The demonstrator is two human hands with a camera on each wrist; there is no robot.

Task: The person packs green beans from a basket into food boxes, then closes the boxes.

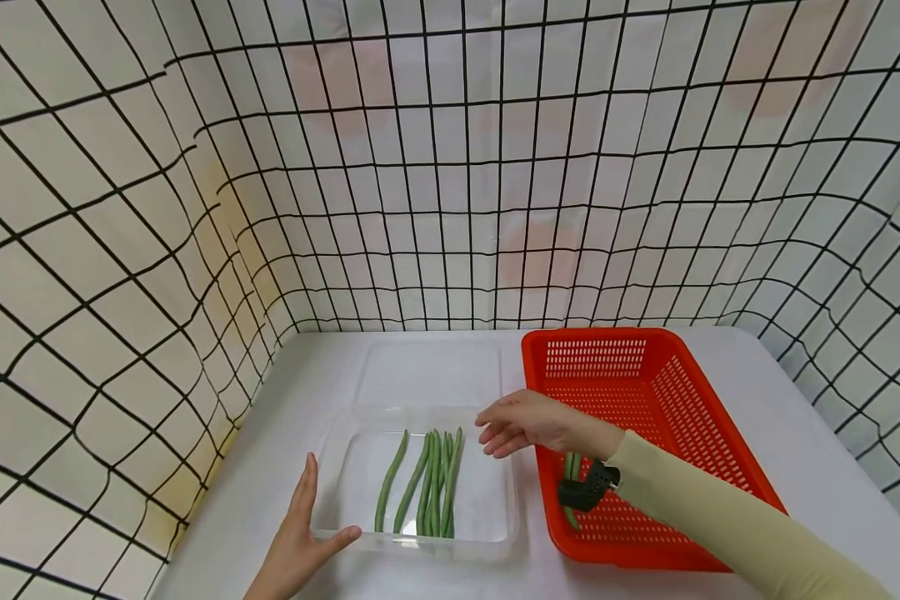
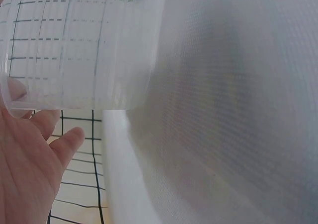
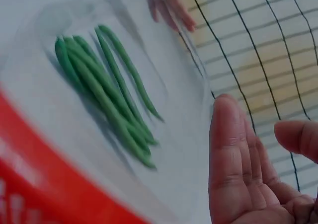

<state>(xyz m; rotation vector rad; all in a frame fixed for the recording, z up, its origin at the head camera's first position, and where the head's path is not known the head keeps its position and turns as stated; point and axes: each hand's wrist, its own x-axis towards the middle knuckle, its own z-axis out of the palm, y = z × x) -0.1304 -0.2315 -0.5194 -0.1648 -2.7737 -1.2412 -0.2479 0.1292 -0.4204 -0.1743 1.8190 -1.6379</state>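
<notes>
A clear plastic container (image 1: 487,508) holds several green beans (image 1: 435,487) lying lengthwise, one of them a little apart on the left. At the container's near left corner is my left hand (image 1: 300,533), its thumb at the front rim and its fingers extended along the left side. The left wrist view shows that hand (image 2: 30,159) beside the clear wall. Over the container's right edge hovers my right hand (image 1: 528,421), with nothing in it. In the right wrist view its fingers (image 3: 228,159) extend loosely, apart from the beans (image 3: 102,90).
To the right stands a red perforated basket (image 1: 690,400), with a few green beans (image 1: 572,467) at its left side, partly hidden by the right wrist. Behind the container lies a clear flat lid (image 1: 427,371). A black-grid white backdrop (image 1: 457,183) surrounds the white table (image 1: 232,517).
</notes>
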